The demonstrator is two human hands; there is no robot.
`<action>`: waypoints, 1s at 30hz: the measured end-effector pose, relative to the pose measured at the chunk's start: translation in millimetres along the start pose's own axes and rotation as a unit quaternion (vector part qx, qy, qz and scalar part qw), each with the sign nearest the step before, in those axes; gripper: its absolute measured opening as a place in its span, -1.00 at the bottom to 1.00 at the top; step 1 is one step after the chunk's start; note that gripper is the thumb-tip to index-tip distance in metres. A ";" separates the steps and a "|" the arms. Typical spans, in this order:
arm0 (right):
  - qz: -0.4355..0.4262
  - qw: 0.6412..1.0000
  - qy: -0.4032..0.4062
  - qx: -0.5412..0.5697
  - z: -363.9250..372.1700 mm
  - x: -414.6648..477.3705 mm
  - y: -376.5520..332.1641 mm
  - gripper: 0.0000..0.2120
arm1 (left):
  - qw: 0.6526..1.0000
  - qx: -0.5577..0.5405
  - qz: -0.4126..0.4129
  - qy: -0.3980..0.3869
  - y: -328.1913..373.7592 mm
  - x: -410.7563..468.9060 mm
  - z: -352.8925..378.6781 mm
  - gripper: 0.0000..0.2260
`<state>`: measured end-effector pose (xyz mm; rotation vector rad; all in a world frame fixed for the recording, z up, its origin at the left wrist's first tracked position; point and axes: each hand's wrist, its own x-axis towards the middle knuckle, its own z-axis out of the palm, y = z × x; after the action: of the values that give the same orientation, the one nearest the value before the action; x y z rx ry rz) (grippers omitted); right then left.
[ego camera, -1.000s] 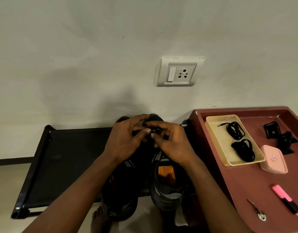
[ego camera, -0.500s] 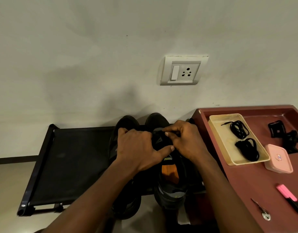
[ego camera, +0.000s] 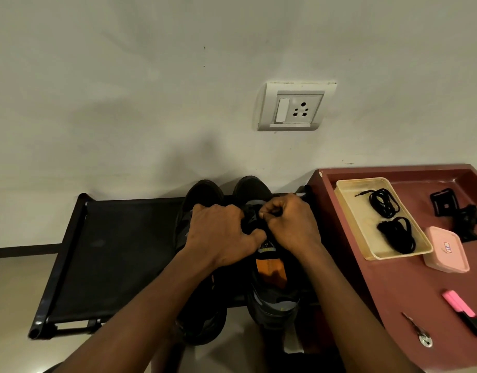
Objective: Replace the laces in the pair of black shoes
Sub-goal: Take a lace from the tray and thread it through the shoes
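Black shoes point(ego camera: 203, 193) stand paired on a black rack point(ego camera: 110, 251), toes to the wall. The right shoe point(ego camera: 269, 308) shows an orange insole. Left hand point(ego camera: 221, 234) clasps its upper. Right hand point(ego camera: 292, 224) pinches, apparently, a lace point(ego camera: 255, 215).

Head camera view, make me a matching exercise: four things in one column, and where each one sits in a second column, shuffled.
1. coiled black laces
2. pink highlighter
3. shoe with the orange insole
4. wall socket

A. on the white wall
B. on the black rack, under the right hand
C. in the cream tray
D. on the maroon table, near the key

Pairs: 1-C, 2-D, 3-B, 4-A
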<state>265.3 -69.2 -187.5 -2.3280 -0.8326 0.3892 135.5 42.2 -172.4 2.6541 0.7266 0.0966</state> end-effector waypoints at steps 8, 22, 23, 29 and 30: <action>0.105 0.969 -0.032 0.222 11.6 -1.9 0.5 -0.79 | 1.000 0.002 0.011 -0.006 -0.3 1.0 0.4 -0.53; 0.082 0.984 -0.003 0.157 22.2 -5.1 -5.5 -0.77 | 0.996 0.070 0.039 -0.043 2.9 -1.5 -0.7 -0.71; 0.079 0.985 -0.018 0.151 19.9 -3.7 -5.6 -0.81 | 0.996 0.073 0.040 -0.042 2.9 -1.3 0.0 -0.71; 0.077 0.990 -0.051 0.106 12.1 0.2 -2.7 -0.80 | 0.999 0.031 0.016 -0.041 2.9 -2.9 -5.8 -0.56; 0.079 0.990 -0.044 0.105 12.7 -0.1 -2.6 -0.80 | 0.999 0.022 0.004 -0.039 3.8 -3.8 -7.5 -0.55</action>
<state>258.2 -61.8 -195.4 -2.1988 -0.6176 0.6213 132.8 39.9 -163.9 2.6862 0.6996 -0.0199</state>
